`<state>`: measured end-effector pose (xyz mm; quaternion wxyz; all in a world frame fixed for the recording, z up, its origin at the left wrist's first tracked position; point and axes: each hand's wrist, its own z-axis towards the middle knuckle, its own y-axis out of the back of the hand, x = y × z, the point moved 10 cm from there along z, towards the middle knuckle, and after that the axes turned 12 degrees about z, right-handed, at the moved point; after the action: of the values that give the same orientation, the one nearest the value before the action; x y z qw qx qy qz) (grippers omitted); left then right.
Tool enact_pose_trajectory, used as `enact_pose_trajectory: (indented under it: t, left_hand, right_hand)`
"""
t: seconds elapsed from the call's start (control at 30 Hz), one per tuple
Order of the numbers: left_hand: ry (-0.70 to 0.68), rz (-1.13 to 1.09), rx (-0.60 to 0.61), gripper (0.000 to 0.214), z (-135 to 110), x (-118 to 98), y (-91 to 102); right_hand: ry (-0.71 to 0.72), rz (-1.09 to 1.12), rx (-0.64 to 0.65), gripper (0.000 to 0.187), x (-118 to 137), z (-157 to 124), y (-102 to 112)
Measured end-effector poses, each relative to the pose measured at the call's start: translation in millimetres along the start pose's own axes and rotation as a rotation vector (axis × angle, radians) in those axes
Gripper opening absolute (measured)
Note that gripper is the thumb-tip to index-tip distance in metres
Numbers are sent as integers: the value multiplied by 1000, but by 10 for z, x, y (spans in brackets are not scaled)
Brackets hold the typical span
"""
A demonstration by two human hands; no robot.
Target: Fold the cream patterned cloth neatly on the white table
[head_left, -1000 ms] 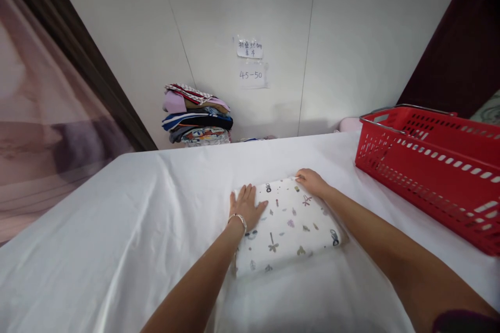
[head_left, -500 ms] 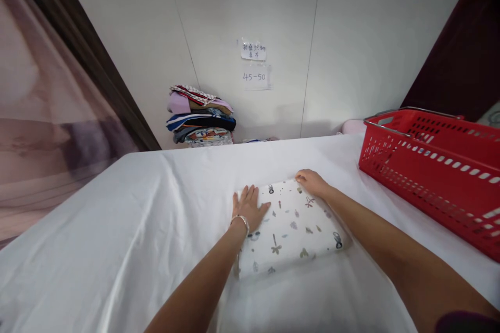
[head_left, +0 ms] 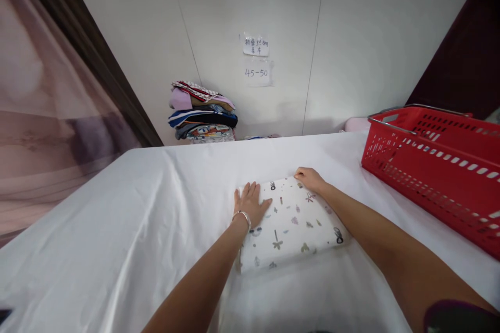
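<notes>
1. Dark fabric with a purple edge, a sleeve (head_left: 457, 317), crosses the lower right corner above the right forearm.
2. White folded cloth (head_left: 295, 229) printed with small plants and figures lies flat between the forearms, in the middle of the bench (head_left: 101, 234), which is draped in creased, shiny white fabric.
3. The left hand (head_left: 251, 205), with a silver bracelet (head_left: 244, 217) at the wrist, rests palm down on the cloth's left end, fingers spread and gripping nothing.
4. At the far right corner of the cloth, the right hand (head_left: 308, 178) is closed, pinching the edge between thumb and fingers.
5. A slotted red plastic basket (head_left: 429, 177) with metal handles stands at the right, cut off by the frame; its floor is hidden, so its contents cannot be told. White fabric separates it from the right forearm.
6. Wide room stretches leftward from the left hand to the bench's left edge; a narrower strip lies between the hands and the far edge.
7. Past that edge, a stack of multicoloured folded textiles (head_left: 203, 117) sits against the pale panelled wall (head_left: 273, 0).
</notes>
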<state>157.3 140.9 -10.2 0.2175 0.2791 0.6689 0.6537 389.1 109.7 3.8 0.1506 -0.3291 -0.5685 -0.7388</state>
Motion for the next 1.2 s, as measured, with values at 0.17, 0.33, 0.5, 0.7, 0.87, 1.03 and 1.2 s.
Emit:
enact_pose_trajectory:
  t: [0.17, 0.33, 0.5, 0.7, 0.87, 1.03, 1.2]
  left_hand:
    - [3, -10, -4, 75, 7, 1, -5]
    - [5, -17, 7, 75, 5, -3, -3]
    - [10, -15, 14, 75, -2, -4, 4]
    - [14, -6, 14, 74, -4, -2, -17]
    - [6, -7, 7, 75, -2, -2, -16]
    - [11, -10, 5, 74, 1, -5, -6]
    - [11, -12, 19, 74, -4, -12, -4]
  right_hand:
    - [53, -7, 53, 17, 111, -12, -16]
    - [140, 8, 127, 18, 287, -47, -79]
    - [82, 30, 128, 17, 216, -16, -153]
    - [3, 44, 78, 19, 100, 44, -177]
    - [-6, 40, 86, 20, 100, 43, -183]
    - [56, 50, 137, 23, 267, -41, -181]
    - [107, 54, 196, 30, 455, -60, -287]
